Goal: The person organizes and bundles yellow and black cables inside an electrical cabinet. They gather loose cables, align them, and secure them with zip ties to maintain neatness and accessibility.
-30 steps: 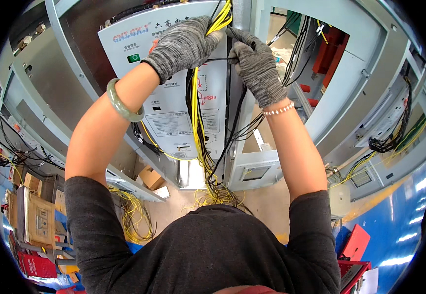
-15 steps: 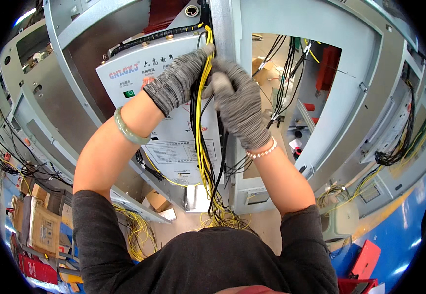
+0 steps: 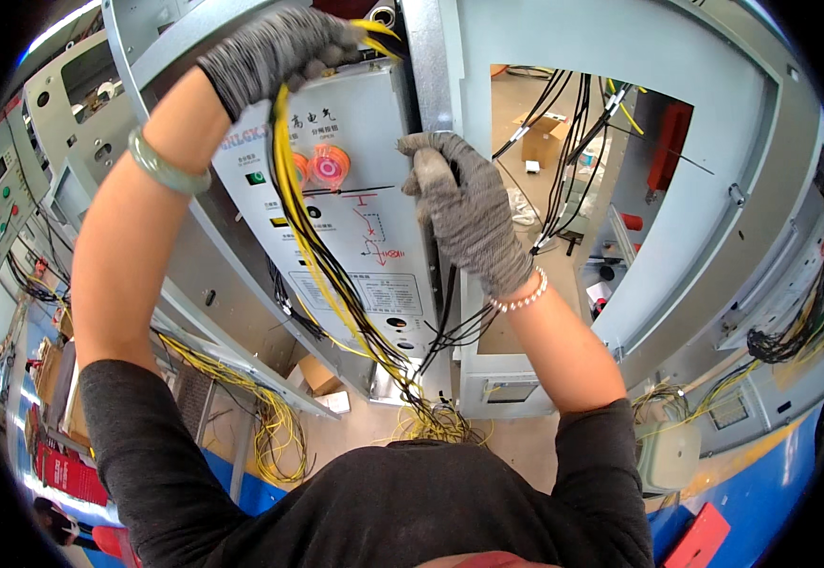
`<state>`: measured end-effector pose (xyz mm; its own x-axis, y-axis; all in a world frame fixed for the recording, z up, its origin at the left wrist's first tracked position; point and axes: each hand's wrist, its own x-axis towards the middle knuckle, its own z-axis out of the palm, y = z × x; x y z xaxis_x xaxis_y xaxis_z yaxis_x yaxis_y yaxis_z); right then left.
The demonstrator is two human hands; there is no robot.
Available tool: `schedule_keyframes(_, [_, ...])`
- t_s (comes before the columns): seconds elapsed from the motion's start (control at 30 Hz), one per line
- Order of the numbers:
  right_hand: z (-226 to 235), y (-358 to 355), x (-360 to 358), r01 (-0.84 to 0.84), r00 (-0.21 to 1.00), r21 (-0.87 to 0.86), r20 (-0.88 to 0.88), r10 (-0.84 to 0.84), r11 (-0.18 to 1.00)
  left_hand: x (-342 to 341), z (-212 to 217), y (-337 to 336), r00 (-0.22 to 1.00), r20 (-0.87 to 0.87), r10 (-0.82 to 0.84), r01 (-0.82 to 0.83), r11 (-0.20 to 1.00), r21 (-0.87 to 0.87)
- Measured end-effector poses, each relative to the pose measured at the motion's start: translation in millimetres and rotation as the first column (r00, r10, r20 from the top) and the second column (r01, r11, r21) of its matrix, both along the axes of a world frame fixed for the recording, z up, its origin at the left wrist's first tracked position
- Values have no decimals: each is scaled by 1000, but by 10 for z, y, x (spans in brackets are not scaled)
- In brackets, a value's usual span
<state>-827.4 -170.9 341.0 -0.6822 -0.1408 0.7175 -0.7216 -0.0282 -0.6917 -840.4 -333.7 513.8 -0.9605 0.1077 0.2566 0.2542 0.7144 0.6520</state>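
Before a panel (image 3: 360, 93) of printed labels (image 3: 388, 293), left fingers (image 3: 329, 44) gripping cables (image 3: 286, 159), right fingers (image 3: 434, 170) curled, hold unclear

Left hand (image 3: 284, 55) gripping wires (image 3: 287, 161); right hand (image 3: 469, 208) beside panel (image 3: 379, 109)

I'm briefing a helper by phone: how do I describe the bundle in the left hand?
Find the tall grey panel in the middle. From the gloved left hand, the wire bundle runs down across its front. It mixes yellow and black and is held in the fingers, unlike the mostly black wires farther right.
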Motion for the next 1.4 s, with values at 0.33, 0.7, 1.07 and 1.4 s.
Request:
schedule_keyframes(0.33, [413,-75,-86,-109,982,160,173,81,981,321,-159,-831,991,-112,-79,86,994,61])
schedule_keyframes(0.7, [743,-638,-337,138,974,500,87,-208,855,423,-1265,-728,925,-202,-321,318,947,-46])
schedule_keyframes(1.07, [538,-638,-325,85,992,423,52,-118,902,282,-1723,-729,961,-211,-180,260,851,457])
schedule_keyframes(1.4, [-1318,-919,345,276,957,717,-142,-254,640,37,-1618,-498,924,-126,-360,368,757,540])
